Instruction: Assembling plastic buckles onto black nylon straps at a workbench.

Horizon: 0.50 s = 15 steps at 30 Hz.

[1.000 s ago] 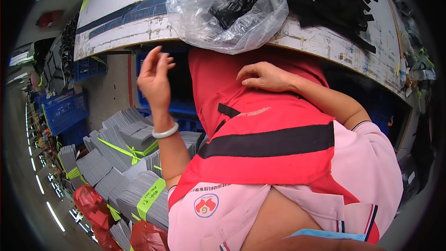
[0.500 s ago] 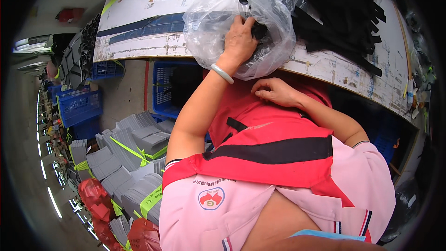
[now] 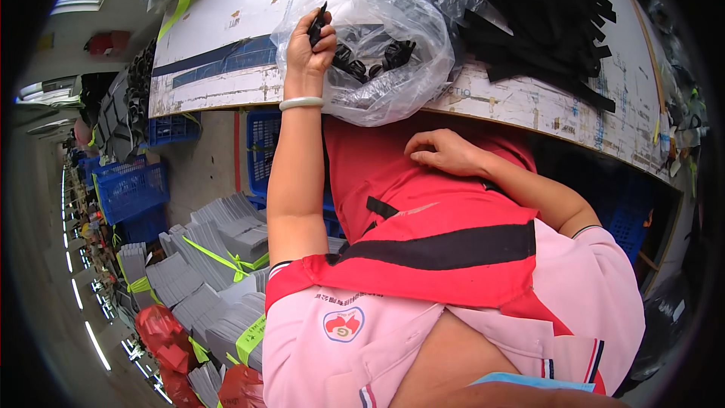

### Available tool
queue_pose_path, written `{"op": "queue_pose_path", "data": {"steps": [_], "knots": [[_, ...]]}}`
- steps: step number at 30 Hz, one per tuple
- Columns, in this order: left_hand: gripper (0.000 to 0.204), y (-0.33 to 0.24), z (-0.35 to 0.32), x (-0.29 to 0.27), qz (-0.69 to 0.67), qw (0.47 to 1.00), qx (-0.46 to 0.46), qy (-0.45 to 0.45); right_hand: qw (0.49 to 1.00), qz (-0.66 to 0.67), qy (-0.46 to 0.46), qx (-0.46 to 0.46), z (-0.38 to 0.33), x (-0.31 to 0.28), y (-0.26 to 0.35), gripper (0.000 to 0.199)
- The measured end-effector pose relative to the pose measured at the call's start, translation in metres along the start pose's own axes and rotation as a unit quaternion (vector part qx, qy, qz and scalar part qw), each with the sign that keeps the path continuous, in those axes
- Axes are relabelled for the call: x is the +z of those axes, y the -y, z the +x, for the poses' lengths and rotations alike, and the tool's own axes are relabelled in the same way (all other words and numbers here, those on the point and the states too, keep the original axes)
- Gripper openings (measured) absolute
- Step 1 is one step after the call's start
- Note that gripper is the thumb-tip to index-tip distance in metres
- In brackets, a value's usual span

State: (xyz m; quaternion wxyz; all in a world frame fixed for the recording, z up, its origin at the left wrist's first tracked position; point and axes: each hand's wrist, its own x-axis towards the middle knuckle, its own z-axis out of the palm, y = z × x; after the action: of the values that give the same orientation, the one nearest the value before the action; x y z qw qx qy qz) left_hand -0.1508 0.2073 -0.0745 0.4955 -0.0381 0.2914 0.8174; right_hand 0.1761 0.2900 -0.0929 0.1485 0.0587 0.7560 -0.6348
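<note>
My left hand, a pale bangle on its wrist, is closed on a small black strip-like piece with a pointed end sticking up. It is raised over the left rim of a clear plastic bag that stands at the table's near edge. Inside the bag lie several rolled or bundled black pieces. Against the red apron at my lap rests my right hand, loosely bent and holding nothing visible, thumb apart from the fingers.
A pile of black strips covers the right part of the white worn table. Blue crates stand at left and beneath the table. Grey stacked sheets tied with green bands and red bags lie on the lower left.
My left hand has come up out of the bag and moved left, now with a black piece in it. The bag's mouth is wider and its black contents show. My right hand is nearly unmoved.
</note>
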Motion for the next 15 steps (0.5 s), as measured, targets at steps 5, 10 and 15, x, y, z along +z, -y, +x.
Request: {"op": "queue_pose_path", "data": {"steps": [5,10,15], "knots": [[0.015,0.067,-0.092,0.053,0.239,0.967,0.086,0.002,0.968,0.229,-0.099,0.000,-0.013,-0.014,0.054,0.022],[0.030,0.118,-0.140,0.053,0.429,0.898,0.091,0.018,0.960,0.262,-0.101,0.016,0.003,-0.049,0.059,0.027],[0.036,0.130,-0.153,0.031,0.087,0.993,-0.026,0.074,0.939,0.331,-0.091,-0.005,-0.008,-0.043,0.053,0.023]]}}
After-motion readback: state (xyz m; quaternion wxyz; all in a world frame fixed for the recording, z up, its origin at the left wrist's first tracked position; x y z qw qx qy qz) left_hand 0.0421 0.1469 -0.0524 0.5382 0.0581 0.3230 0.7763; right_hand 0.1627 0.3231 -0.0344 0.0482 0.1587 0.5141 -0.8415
